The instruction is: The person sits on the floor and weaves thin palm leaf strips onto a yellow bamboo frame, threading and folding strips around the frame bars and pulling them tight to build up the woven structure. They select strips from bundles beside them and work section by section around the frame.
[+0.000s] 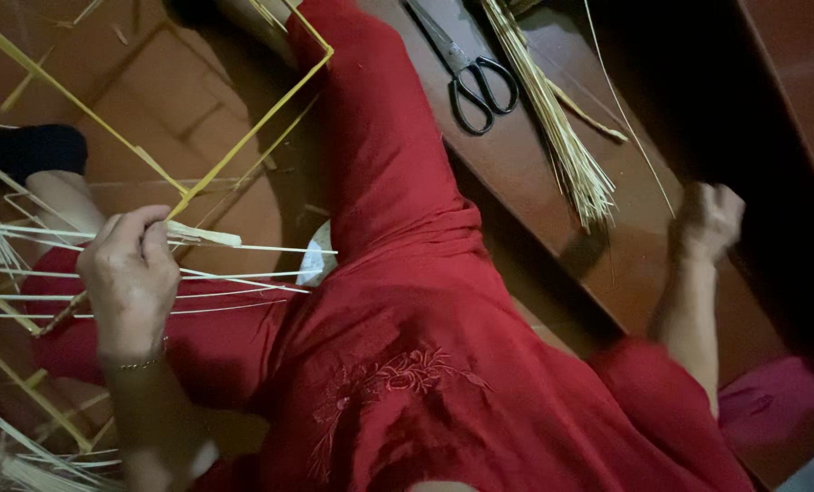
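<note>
Bamboo, pale yellow, throughout. Far left: frame (106, 128) of thicker yellow strips, angled, open-sided, lying across the lap and floor; its corners are joined, its faces mostly bare. Across it, several thin slivers (243, 273) run roughly level, one above another, with loose ends at the right. Left hand (132, 273), bracelet at the wrist, is closed over these slivers, thumb and fingers pinching them near a flat stub. By this showing only a few cross-pieces are laid; most of the frame appears unfilled. Lower left: more loose strands, fanned. Centre: red dress (407, 364) with embroidered flower; a small white scrap beside the knee. Upper centre-right: black-handled scissors (471, 73) lying on a brown wooden step (535, 182), unused. Just right of them, a bundle (553, 118) of cut slivers, ends splayed, much stock left. Right: right hand (710, 219), blurred, clenched, seemingly gripping one long single strand (626, 109) that rises from it.
</note>
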